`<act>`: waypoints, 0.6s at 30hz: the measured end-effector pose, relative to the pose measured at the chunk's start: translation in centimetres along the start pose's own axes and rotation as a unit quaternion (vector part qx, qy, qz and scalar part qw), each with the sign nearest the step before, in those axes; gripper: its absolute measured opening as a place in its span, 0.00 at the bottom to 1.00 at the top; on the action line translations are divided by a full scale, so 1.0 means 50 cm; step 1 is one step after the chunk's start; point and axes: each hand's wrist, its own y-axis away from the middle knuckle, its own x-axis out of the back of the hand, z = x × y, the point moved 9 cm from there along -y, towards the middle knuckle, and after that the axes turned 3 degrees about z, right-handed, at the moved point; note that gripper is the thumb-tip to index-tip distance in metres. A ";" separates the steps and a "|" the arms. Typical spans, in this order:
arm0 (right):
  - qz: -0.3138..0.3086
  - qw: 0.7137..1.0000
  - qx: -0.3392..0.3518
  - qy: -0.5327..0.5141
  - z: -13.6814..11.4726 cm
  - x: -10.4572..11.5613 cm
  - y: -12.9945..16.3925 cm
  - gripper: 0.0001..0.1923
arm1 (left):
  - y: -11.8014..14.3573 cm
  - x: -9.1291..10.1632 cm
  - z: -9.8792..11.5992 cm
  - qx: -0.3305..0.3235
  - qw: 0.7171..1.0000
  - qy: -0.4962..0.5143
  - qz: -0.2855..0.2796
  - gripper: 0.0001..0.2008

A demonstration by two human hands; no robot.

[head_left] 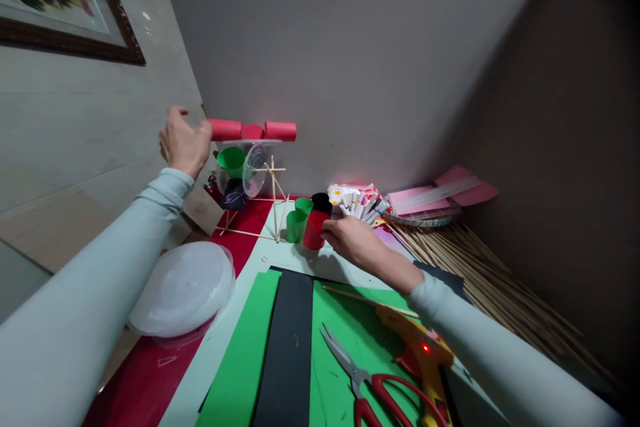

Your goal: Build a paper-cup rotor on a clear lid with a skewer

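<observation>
My right hand (pixel 353 240) pinches the side of a red paper cylinder (pixel 315 230), which stands upright beside two green paper cylinders (pixel 295 225) and a black one (pixel 321 202). My left hand (pixel 185 142) is raised at the left with fingers apart, right beside the end of a red paper roll (pixel 225 130); whether it touches the roll I cannot tell. Another red roll (pixel 281 131) lies farther right in the same row, on a clear plastic lid (pixel 273 142). Below sit a green paper cup (pixel 231 160) and a thin stick frame (pixel 275 203).
Red-handled scissors (pixel 356 373) and a yellow glue gun (pixel 420 347) with a red light lie on green card (pixel 327 347). White plastic lids (pixel 183 288) are stacked at left. Bundled wooden sticks (pixel 480 280), markers (pixel 363 205) and pink paper (pixel 420 199) lie at right. A grey panel (pixel 340 67) stands behind.
</observation>
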 end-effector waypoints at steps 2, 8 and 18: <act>0.012 0.995 0.030 -0.091 -0.019 0.034 0.051 0.11 | 0.049 0.047 0.031 -0.007 0.998 0.033 0.049 0.24; 0.074 0.946 0.066 -0.310 -0.075 0.105 0.240 0.18 | 0.313 0.052 0.127 -0.093 0.953 0.195 -0.213 0.10; 0.067 0.918 0.079 -0.384 -0.128 0.053 0.393 0.13 | 0.751 0.089 0.115 0.290 0.565 0.392 -0.666 0.28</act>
